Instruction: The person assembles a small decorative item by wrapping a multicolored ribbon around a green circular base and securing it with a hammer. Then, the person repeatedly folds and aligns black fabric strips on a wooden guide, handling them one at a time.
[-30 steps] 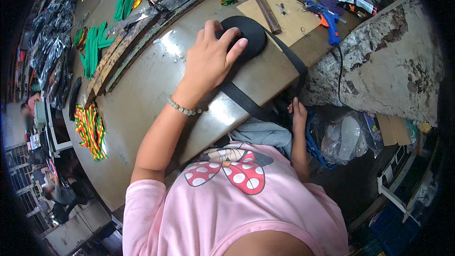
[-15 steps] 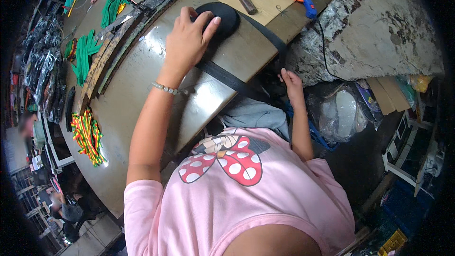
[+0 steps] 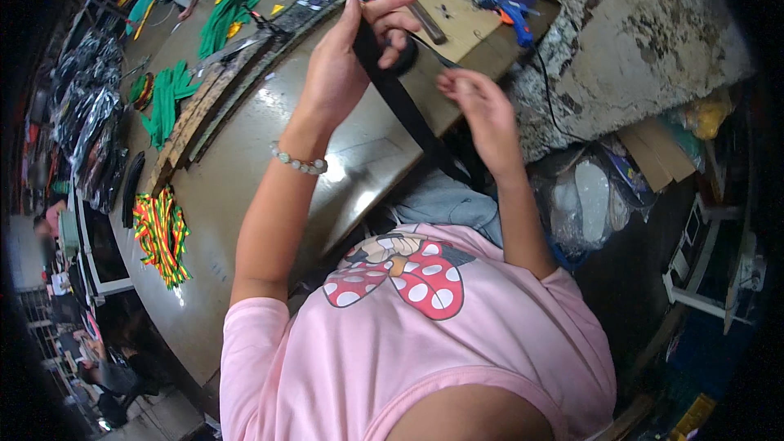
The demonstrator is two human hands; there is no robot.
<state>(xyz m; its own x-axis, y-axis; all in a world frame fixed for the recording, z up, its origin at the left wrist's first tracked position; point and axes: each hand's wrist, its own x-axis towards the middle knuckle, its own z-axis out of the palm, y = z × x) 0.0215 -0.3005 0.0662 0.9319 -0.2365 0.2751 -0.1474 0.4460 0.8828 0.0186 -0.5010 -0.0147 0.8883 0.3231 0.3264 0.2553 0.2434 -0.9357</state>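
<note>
Both hands hold a black strap above the cluttered brown worktable

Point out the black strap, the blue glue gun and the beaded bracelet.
black strap [image 3: 404,110], head view, on its flat mid-length between the hands.
blue glue gun [image 3: 510,11], head view, on its body.
beaded bracelet [image 3: 300,163], head view, on the beads at the left wrist.
</note>
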